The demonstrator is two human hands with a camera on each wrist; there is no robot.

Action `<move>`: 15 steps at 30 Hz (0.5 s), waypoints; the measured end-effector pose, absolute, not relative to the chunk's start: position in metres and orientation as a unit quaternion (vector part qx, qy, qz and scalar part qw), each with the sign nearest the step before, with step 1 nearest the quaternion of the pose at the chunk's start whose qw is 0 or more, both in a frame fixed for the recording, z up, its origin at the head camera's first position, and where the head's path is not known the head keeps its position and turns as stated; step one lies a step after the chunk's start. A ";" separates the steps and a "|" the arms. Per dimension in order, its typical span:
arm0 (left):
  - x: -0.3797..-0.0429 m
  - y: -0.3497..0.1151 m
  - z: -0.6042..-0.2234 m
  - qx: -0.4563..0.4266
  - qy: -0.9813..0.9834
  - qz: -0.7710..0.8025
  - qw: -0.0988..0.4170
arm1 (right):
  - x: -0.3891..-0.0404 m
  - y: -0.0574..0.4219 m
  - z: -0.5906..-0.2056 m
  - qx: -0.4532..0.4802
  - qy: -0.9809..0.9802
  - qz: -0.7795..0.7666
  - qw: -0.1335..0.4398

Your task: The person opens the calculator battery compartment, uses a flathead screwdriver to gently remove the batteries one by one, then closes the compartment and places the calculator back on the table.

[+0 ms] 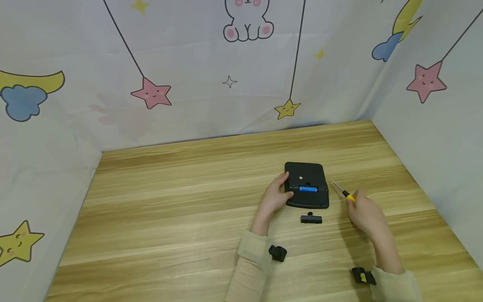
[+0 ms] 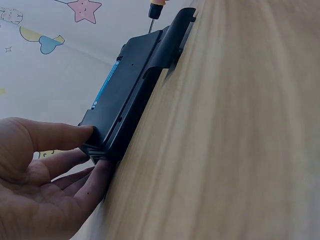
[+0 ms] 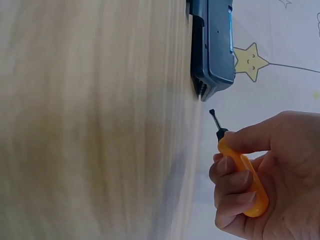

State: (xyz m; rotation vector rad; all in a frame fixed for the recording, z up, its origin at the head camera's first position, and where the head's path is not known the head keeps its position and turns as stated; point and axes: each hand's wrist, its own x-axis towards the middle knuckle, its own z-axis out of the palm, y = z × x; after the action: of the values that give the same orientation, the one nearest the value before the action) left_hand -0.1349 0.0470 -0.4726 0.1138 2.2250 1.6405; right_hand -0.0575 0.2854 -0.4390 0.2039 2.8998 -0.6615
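A black calculator (image 1: pixel 305 174) lies back side up on the table. Its battery slot is uncovered, and a blue battery (image 1: pixel 308 189) shows inside. My left hand (image 1: pixel 273 195) grips the left edge, thumb on the back and fingers at the side and underneath, as the left wrist view (image 2: pixel 47 172) shows. To the right, my right hand (image 1: pixel 366 213) holds a screwdriver by its yellow-orange handle (image 3: pixel 245 177), fingers wrapped round it. The screwdriver's metal tip (image 3: pixel 212 112) points toward the calculator and stands apart from its right edge. The black battery cover (image 1: pixel 311 219) lies just in front of the calculator.
The wood-grain table (image 1: pixel 170 226) stretches far to the left of the hands. A white cloth wall (image 1: pixel 203 109) with printed stars and clouds borders its back and sides. Each wrist wears a small black camera (image 1: pixel 278 253).
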 end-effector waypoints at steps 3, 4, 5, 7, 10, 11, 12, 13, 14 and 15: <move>-0.135 0.047 -0.473 0.042 0.790 0.582 0.187 | -0.056 0.284 -0.438 0.070 0.967 -0.228 0.085; -0.135 0.047 -0.473 0.043 0.790 0.582 0.187 | -0.055 0.284 -0.438 0.071 0.967 -0.230 0.085; -0.135 0.047 -0.473 0.043 0.790 0.583 0.187 | -0.055 0.283 -0.437 0.071 0.966 -0.232 0.086; -0.135 0.047 -0.472 0.043 0.789 0.584 0.187 | -0.054 0.282 -0.435 0.071 0.967 -0.232 0.084; -0.136 0.047 -0.472 0.042 0.789 0.584 0.186 | -0.053 0.281 -0.432 0.067 0.969 -0.226 0.080; -0.135 0.047 -0.472 0.041 0.789 0.584 0.186 | -0.053 0.281 -0.430 0.065 0.969 -0.224 0.080; -0.136 0.047 -0.472 0.041 0.789 0.584 0.185 | -0.052 0.280 -0.429 0.064 0.970 -0.222 0.079; -0.136 0.047 -0.472 0.042 0.790 0.583 0.184 | -0.052 0.279 -0.428 0.064 0.970 -0.221 0.080; -0.136 0.047 -0.473 0.042 0.791 0.582 0.184 | -0.051 0.279 -0.426 0.063 0.970 -0.220 0.080; -0.136 0.047 -0.473 0.043 0.791 0.582 0.184 | -0.051 0.278 -0.425 0.063 0.970 -0.219 0.081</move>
State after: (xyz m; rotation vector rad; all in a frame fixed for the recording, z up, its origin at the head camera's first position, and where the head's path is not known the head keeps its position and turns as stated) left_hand -0.1359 0.0472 -0.4726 0.1199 2.2314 1.6404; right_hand -0.0507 0.2782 -0.4251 0.1893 2.9001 -0.6543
